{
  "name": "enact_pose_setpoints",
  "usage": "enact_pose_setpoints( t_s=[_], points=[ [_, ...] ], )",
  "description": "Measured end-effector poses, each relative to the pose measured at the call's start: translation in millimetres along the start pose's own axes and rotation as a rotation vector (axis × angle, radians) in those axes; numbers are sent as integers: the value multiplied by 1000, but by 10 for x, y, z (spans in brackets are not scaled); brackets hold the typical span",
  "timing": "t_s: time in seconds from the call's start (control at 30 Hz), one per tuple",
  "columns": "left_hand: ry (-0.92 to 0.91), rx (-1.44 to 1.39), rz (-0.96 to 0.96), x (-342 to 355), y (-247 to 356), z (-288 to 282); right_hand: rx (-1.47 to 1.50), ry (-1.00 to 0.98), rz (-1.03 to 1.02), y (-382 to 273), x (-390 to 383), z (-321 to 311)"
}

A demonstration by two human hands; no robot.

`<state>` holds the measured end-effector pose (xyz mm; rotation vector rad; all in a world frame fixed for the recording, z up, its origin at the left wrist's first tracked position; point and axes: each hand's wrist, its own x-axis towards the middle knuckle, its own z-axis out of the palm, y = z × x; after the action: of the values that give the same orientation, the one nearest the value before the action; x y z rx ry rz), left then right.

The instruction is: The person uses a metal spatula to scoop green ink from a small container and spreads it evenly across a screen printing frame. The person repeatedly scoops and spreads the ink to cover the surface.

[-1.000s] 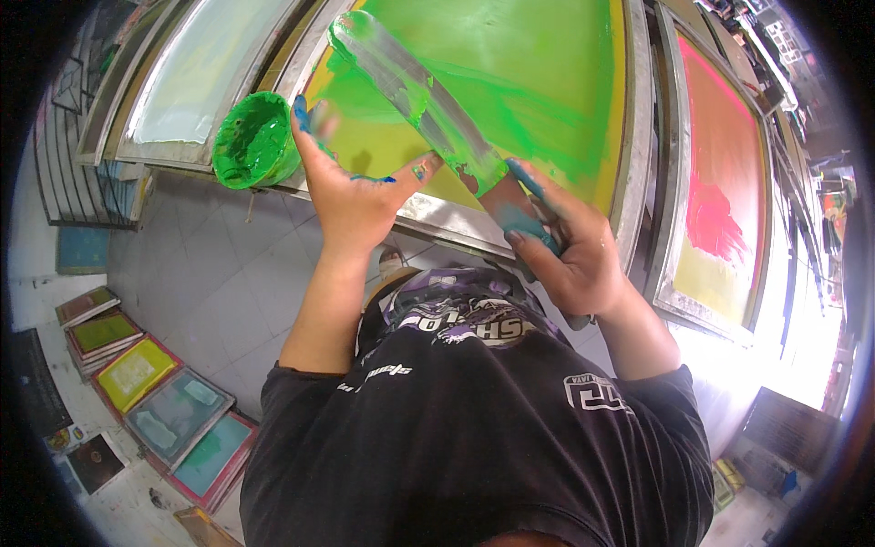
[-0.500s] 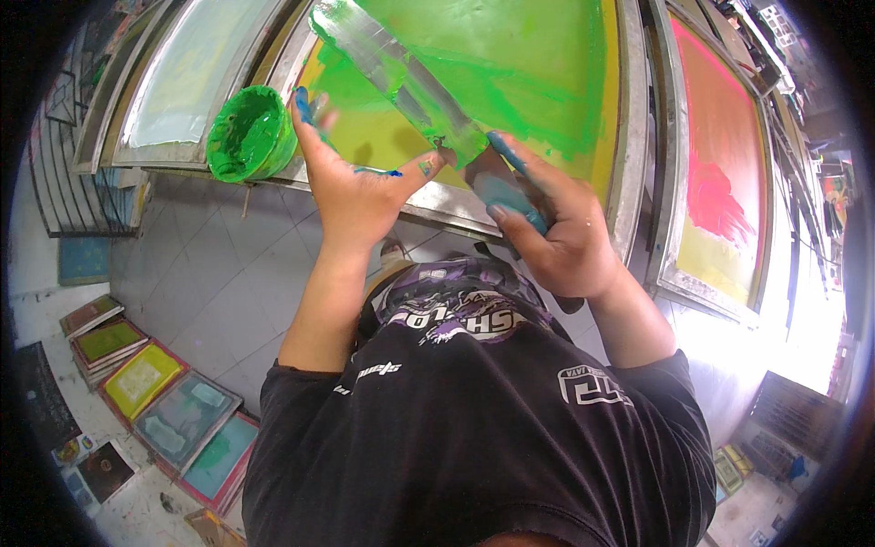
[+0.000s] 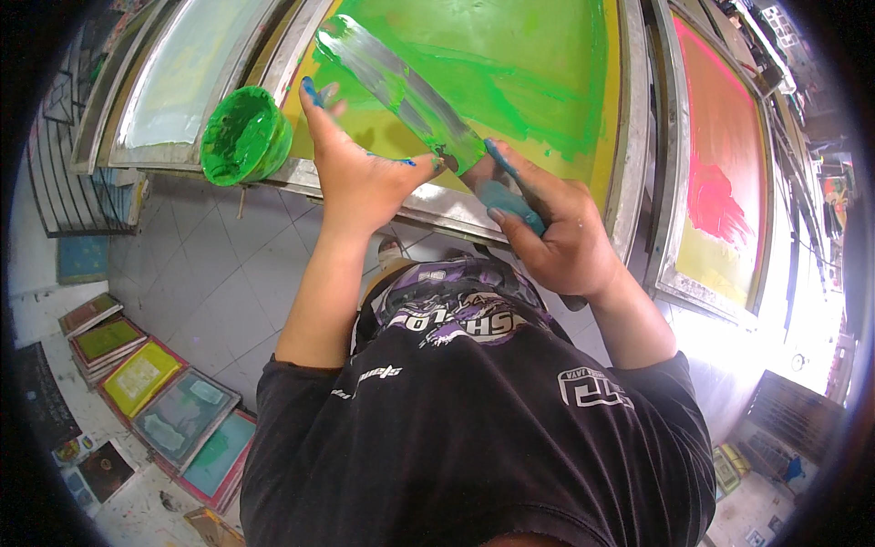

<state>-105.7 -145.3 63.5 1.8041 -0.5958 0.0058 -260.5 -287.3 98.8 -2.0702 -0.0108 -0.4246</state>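
My right hand [image 3: 565,219] is wrapped around the blue-stained handle of a long ink spatula [image 3: 401,91]. Its metal blade, smeared with bright green ink, slants up to the left. With fingers stretched apart, my left hand [image 3: 360,173] has its thumb at the blade's base near the handle; blue ink marks its thumb and index finger. Just left of those fingers, a tub [image 3: 283,141] with green ink inside and on its rim tilts at the edge of the frames. Under the blade lies a printing screen [image 3: 510,55] with green ink spread over its yellow-green mesh.
At the right is another screen [image 3: 720,164] with pink-red ink. A pale, whitish screen [image 3: 187,73] lies at the far left. Several small framed screens [image 3: 187,415] are on the lower left. A wire rack [image 3: 68,173] stands at the left, above the tiled floor [image 3: 219,264].
The spatula's blade tip has moved slightly right and down. My left hand has shifted a little to the right, with its thumb still at the blade. The tub appears slightly further left.
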Motion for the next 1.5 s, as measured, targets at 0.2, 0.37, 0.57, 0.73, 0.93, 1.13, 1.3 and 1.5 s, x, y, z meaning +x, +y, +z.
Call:
enact_pose_setpoints(
  t_s=[0.2,0.37,0.57,0.73,0.93,1.13,1.3,1.5],
  points=[
    [8,132,35,62,15,79,-5,26,9,26,6,-49],
    [28,154,18,87,46,157,10,84,-1,68,5,-46],
    [87,240,8,100,32,255,-52,20,53,26,-7,-109],
    [112,194,-48,125,50,300,154,0,167,15,11,-122],
    [90,-56,-58,124,98,288,429,63,157,-1,84,-149],
    [42,-272,-46,134,117,281,454,91,83,57,115,-44],
    [36,-333,-55,141,142,285,436,95,81,72,148,-33],
    [39,-336,-74,153,112,309,433,138,29,111,159,30]
  ],
)
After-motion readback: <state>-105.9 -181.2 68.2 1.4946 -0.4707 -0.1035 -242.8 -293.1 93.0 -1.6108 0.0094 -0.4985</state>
